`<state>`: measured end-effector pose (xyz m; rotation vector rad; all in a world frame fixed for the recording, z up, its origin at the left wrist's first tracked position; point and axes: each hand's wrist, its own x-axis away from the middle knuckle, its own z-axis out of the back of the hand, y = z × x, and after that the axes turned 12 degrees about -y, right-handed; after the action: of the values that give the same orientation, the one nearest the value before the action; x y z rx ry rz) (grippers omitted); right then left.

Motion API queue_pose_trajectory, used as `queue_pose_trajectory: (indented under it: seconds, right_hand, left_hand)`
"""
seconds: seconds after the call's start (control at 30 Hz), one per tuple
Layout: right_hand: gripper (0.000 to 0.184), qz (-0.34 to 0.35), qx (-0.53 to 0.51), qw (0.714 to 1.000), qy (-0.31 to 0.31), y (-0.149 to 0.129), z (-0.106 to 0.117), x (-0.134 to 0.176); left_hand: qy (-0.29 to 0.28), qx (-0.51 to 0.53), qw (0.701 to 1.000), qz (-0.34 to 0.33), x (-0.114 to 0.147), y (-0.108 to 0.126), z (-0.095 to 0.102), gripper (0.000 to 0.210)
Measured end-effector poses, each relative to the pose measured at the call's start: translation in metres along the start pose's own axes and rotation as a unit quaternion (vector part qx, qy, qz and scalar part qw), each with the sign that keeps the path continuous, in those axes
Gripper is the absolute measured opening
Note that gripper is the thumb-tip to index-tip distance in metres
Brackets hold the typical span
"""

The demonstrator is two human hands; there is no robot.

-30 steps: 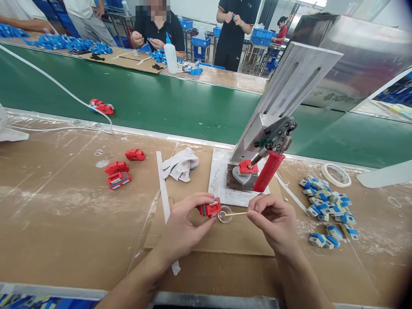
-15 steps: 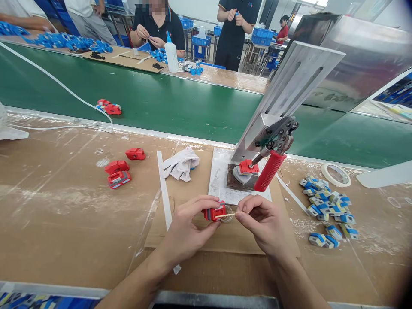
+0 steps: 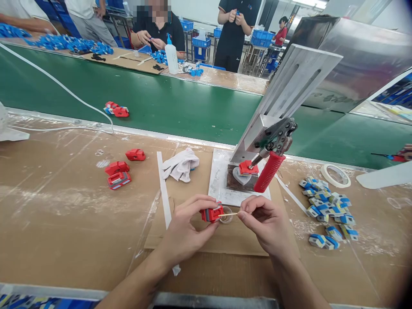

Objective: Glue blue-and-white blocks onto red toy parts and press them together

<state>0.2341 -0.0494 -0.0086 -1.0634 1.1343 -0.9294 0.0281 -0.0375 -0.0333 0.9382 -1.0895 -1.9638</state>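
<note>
Between the thumb and fingers of my left hand (image 3: 189,229) is a red and grey plastic toy vehicle piece (image 3: 211,213), held above the cardboard sheet (image 3: 238,244). My right hand (image 3: 265,221) pinches a thin wooden stick (image 3: 229,214), whose left end reaches the red piece. Below and just right of that piece, a small clear round dish (image 3: 227,216) is partly covered. Beyond my hands stands a toggle clamp press with a red handle (image 3: 269,172); another red piece (image 3: 246,167) sits under its plunger on a grey heart-shaped part (image 3: 241,176).
Three red pieces (image 3: 118,168) lie left on the table, near a white glove (image 3: 182,165). Several blue-and-white pieces (image 3: 331,206) and a tape roll (image 3: 335,175) are at right. A green conveyor (image 3: 180,107) crosses behind, carrying red parts (image 3: 119,110). Co-workers occupy the far side.
The red parts on the conveyor have shifted right. Someone's hand with a dark thin tool now appears at the right edge. The piece in my left hand has moved slightly left.
</note>
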Motion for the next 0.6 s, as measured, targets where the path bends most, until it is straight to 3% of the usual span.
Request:
queue_pose_trajectory:
  seconds: [0.3,0.6]
  right_hand:
    - [0.017,0.04,0.034,0.999,-0.012,0.0022,0.0014,0.0042]
    - [0.016,0.036,0.045,0.998,-0.024,-0.0007,-0.0003,0.0033]
  left_hand:
    - [-0.001,0.002,1.0,0.005,-0.0013,0.0009,-0.0001,0.029]
    - [0.001,-0.011,1.0,0.014,-0.002,0.0016,0.0006,0.031]
